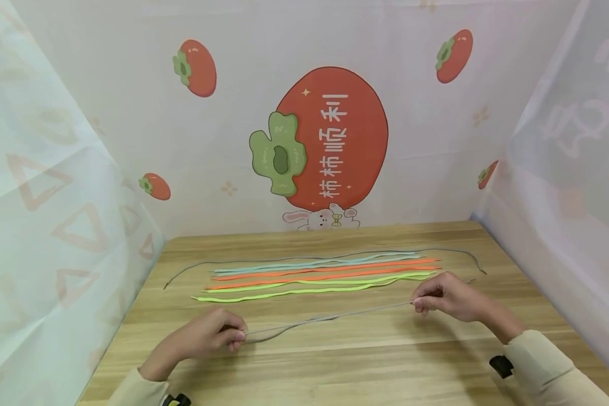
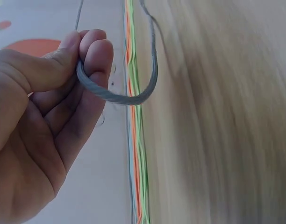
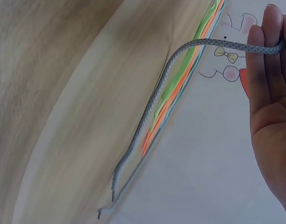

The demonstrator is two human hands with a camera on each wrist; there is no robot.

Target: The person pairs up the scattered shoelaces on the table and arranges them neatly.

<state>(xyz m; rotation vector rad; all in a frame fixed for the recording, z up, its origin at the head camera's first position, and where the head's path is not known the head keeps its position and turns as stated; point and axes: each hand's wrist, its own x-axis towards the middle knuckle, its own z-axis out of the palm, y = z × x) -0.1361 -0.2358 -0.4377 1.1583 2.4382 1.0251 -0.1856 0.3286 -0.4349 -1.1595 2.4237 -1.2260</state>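
Note:
A grey shoelace stretches between the two hands above the front of the wooden table. My left hand pinches it between thumb and fingertips; in the left wrist view the grey shoelace loops down below the fingers and back up. At the right, my right hand pinches the lace farther along. From that hand the lace's free end hangs in a curve, its dark tip low in the right wrist view. Behind the hands lie flat laces: lime green, orange and light blue.
A second grey shoelace lies behind the coloured ones, its ends bending forward. The wooden table meets a white printed backdrop at its back edge. Printed sheets stand along both sides.

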